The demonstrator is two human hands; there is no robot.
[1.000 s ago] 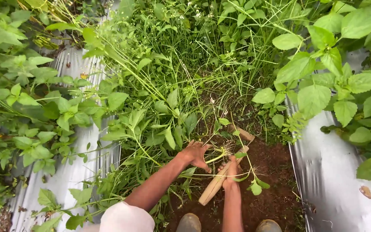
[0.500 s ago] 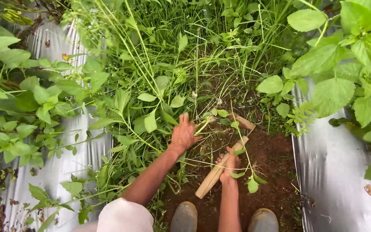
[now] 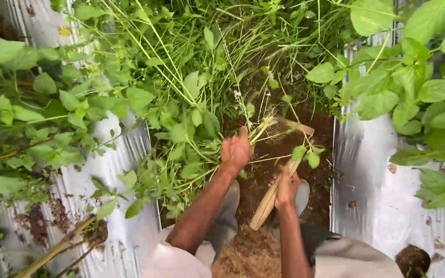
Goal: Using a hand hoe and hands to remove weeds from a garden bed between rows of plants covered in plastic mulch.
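Observation:
My left hand is closed around a bunch of green weed stems just above the brown soil; pale roots show at the stems' base. My right hand grips the wooden handle of a hoe. The handle slants up to the right, and its wooden head lies across the soil beyond the roots. A few leafy sprigs hang over the handle.
Silver plastic mulch covers the beds on both sides, also at left. Broad-leaved plants crowd the right edge and more foliage the left. Tall grass fills the furrow ahead. My rubber boots stand on the soil.
My left hand went from reaching with spread fingers to closing on the weed stems. Both hands and the hoe now sit nearer my body, and the view has tilted down over my boots.

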